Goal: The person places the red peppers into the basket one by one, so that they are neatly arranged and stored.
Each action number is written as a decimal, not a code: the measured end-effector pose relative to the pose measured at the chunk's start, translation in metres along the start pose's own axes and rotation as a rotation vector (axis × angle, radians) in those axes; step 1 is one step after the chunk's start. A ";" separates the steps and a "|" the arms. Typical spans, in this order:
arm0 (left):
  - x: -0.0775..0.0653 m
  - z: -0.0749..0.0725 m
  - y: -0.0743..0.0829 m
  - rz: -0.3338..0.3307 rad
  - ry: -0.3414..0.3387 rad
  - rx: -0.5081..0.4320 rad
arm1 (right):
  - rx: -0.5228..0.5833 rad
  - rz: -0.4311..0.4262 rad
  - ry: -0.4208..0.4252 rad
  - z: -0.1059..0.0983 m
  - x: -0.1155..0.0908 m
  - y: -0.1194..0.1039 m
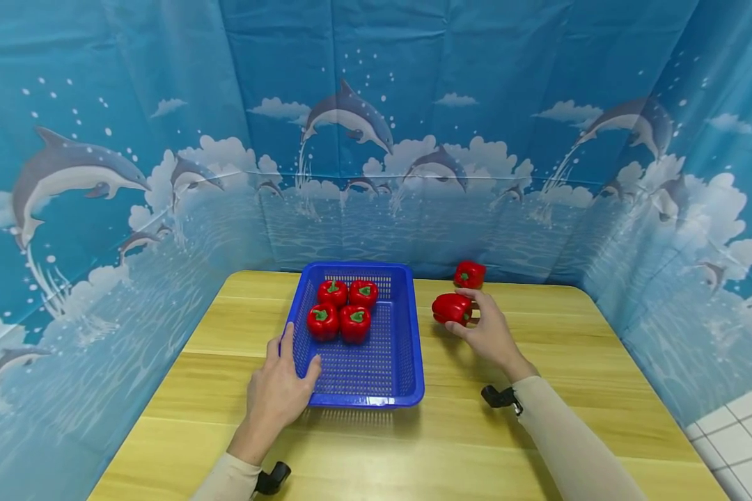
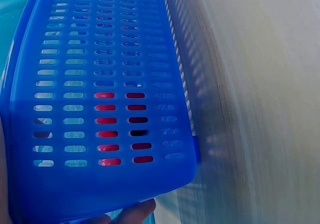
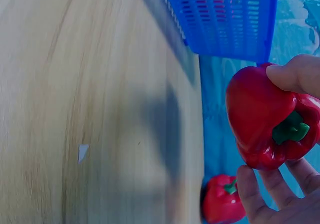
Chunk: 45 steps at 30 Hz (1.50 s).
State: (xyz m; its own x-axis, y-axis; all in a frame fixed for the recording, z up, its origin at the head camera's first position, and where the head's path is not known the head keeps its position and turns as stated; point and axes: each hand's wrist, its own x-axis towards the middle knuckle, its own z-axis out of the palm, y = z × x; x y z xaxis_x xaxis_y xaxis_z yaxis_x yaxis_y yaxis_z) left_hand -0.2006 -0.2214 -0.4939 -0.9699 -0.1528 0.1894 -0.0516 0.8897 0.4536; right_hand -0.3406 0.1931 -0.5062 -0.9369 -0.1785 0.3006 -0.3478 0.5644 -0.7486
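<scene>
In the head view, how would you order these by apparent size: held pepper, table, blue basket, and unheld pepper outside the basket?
1. Table
2. Blue basket
3. Held pepper and unheld pepper: unsure; the held one seems slightly larger, but is nearer and partly covered.

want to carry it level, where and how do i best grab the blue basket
Probably the rim on both long sides of the blue plastic basket, from left and right. Its open side faces up, so the solid rim lies on top, easy to pinch above the perforated walls. Four red bell peppers sit toward its far left, so a one-sided grip may tip it.
</scene>
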 end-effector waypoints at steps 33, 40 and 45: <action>0.000 0.000 0.000 0.010 0.012 -0.014 | -0.023 -0.188 -0.011 0.004 -0.008 -0.084; 0.000 0.000 0.000 0.002 -0.001 -0.023 | -0.041 -0.200 -0.028 0.008 -0.007 -0.095; 0.000 0.001 -0.001 0.005 0.000 -0.019 | -0.032 -0.195 -0.042 0.011 -0.009 -0.102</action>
State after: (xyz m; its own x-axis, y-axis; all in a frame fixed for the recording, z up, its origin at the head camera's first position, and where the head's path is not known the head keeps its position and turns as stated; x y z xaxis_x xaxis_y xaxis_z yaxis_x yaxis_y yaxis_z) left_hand -0.2007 -0.2214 -0.4953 -0.9702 -0.1486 0.1914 -0.0425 0.8820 0.4692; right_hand -0.2974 0.1288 -0.4391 -0.8526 -0.3201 0.4131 -0.5224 0.5413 -0.6588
